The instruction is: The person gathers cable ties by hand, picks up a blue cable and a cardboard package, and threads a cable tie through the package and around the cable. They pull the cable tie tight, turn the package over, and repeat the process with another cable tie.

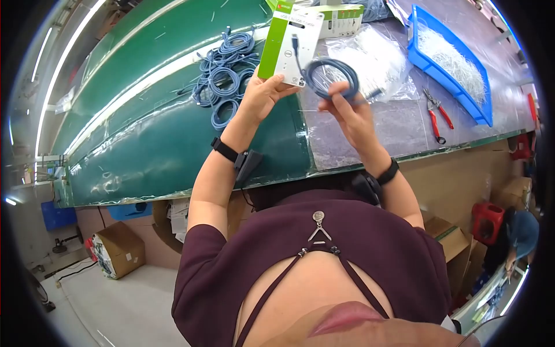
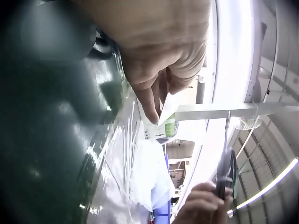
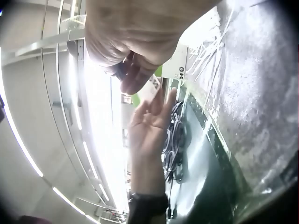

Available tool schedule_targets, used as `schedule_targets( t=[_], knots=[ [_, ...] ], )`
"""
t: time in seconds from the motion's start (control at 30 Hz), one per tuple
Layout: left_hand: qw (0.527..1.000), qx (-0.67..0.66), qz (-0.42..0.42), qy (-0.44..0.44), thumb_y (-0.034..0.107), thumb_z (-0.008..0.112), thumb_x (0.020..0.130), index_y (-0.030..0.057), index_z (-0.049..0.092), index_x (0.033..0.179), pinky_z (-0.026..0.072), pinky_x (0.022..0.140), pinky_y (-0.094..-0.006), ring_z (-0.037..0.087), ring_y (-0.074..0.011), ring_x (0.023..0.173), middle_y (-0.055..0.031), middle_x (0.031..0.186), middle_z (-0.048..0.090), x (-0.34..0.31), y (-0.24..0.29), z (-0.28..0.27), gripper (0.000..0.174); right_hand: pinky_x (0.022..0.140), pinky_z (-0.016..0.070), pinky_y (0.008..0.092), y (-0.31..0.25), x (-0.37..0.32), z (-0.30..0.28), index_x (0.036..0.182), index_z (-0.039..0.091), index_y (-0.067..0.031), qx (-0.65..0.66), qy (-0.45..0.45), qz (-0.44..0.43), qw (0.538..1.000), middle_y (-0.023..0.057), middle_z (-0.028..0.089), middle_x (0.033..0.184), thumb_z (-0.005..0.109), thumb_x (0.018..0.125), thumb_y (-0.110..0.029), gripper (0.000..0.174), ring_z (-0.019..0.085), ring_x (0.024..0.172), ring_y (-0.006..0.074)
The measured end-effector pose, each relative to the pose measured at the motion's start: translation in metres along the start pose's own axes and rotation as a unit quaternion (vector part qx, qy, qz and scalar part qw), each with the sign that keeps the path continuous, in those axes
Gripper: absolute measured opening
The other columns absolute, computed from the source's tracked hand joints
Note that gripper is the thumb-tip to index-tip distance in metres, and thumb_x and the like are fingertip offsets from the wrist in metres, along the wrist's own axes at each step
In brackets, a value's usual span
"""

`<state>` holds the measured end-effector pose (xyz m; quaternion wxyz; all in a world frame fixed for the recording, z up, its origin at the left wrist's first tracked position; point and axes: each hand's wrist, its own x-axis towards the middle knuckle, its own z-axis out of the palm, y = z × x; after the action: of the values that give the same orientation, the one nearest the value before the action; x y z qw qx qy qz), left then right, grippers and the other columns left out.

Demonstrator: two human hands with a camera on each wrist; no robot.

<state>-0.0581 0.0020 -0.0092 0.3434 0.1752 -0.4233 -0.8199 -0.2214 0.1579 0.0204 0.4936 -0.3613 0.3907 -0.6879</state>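
My left hand [image 1: 263, 97] pinches the lower end of a green and white USB-C cable package [image 1: 283, 55], held up over the table with its printed face showing. Just right of it, my right hand [image 1: 354, 115] grips a coiled blue-grey USB cable [image 1: 310, 74] between thumb and fingers. One plug of the cable [image 1: 295, 41] points up and overlaps the package face in the head view. In the left wrist view the coil [image 2: 225, 172] appears edge-on, above the right hand's fingers. The right wrist view shows the left hand [image 3: 148, 128] with the package partly hidden behind my right hand.
Several coiled blue cables [image 1: 224, 81] lie on the green mat at left. Clear plastic bags [image 1: 373, 61] and another package [image 1: 342, 22] lie behind the hands. Red-handled pliers [image 1: 433, 110] rest near a blue tray [image 1: 411, 49] of white strips at right.
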Motion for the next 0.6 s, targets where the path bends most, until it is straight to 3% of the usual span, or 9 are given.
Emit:
schedule_targets(
  t=[0.17, 0.43, 0.6],
  knots=[
    [0.998, -0.061, 0.015, 0.007, 0.013, 0.053, 0.098, 0.0024, 0.047, 0.125, 0.0558, 0.089, -0.0437, 0.065, -0.0271, 0.103, -0.0141, 0.112, 0.063, -0.026, 0.002, 0.045, 0.03, 0.064, 0.0448, 0.0233, 0.022, 0.023, 0.004, 0.107, 0.059, -0.0043, -0.124, 0.034, 0.011, 0.992, 0.0015, 0.059, 0.076, 0.058, 0.098, -0.017, 0.015, 0.056, 0.067, 0.0103],
    [0.998, -0.024, 0.023, 0.06, 0.018, 0.057, 0.097, -0.0028, 0.059, 0.113, 0.0588, 0.081, -0.0379, 0.068, -0.0227, 0.09, -0.0114, 0.105, 0.067, -0.04, -0.014, 0.037, 0.026, 0.061, 0.0423, 0.0223, 0.022, 0.002, 0.019, 0.104, 0.06, -0.0056, -0.067, 0.051, 0.037, 0.996, -0.0005, 0.058, 0.074, 0.061, 0.096, -0.018, 0.015, 0.053, 0.064, 0.008],
    [0.994, 0.042, 0.022, 0.101, 0.019, 0.062, 0.095, -0.0026, 0.062, 0.109, 0.0606, 0.074, -0.0363, 0.069, -0.0205, 0.083, -0.0109, 0.099, 0.068, -0.044, -0.015, 0.037, 0.026, 0.06, 0.0408, 0.0224, 0.027, -0.008, 0.021, 0.102, 0.06, -0.0074, -0.101, 0.067, 0.04, 0.992, -0.0017, 0.057, 0.076, 0.062, 0.095, -0.02, 0.014, 0.05, 0.062, 0.0067]
  ],
)
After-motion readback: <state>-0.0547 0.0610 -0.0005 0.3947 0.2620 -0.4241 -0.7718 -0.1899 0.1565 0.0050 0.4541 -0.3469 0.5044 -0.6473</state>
